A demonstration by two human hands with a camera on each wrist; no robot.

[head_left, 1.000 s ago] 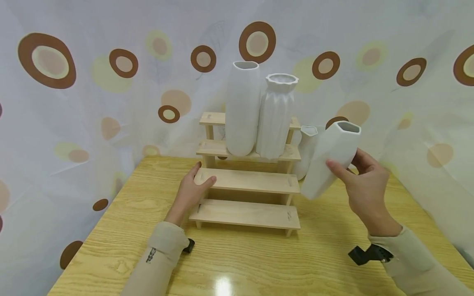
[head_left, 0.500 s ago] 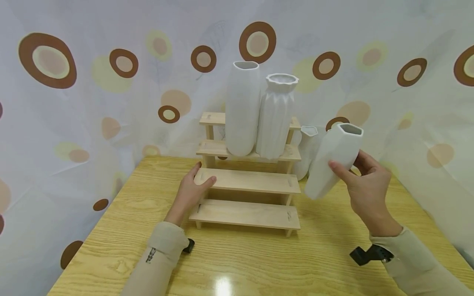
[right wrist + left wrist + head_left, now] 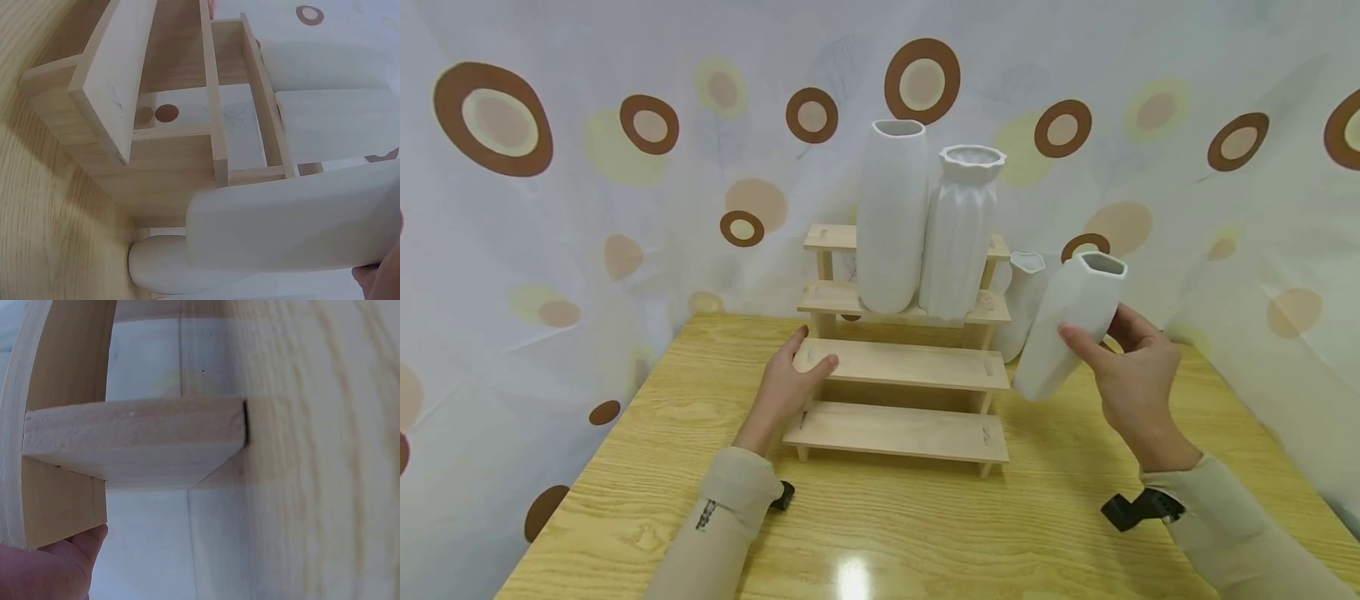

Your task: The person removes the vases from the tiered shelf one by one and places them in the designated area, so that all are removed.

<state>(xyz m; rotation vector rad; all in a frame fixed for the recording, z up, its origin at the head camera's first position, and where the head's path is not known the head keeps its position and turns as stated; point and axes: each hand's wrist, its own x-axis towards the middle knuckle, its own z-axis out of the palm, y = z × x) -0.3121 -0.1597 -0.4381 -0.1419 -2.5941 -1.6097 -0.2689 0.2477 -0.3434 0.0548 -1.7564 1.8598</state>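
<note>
Right hand (image 3: 1138,379): you have the faceted white vase (image 3: 1054,321) pinched, thumb across its near face, fingers on the far side. It lies to the left of that hand, off the table, mouth up and leaning toward you-right, base slanting down-left toward the stand (image 3: 898,363). Whether the base touches the stand, I cannot tell.

Left hand (image 3: 786,387): grasping the stand's left end, thumb over one step.

Left of the right hand, farther off, a smooth tall vase (image 3: 891,217) and a pleated vase (image 3: 962,242) stand upright on an upper step; a smaller vase (image 3: 1017,308) sits just beyond the held one.

Handling, judged: looks like glazed ceramic; rigid, moderately heavy, slick, easily chipped at rim and base corners. Best hold: your thumb and fingers on opposed flats at mid-body, clear of the rim.
</note>
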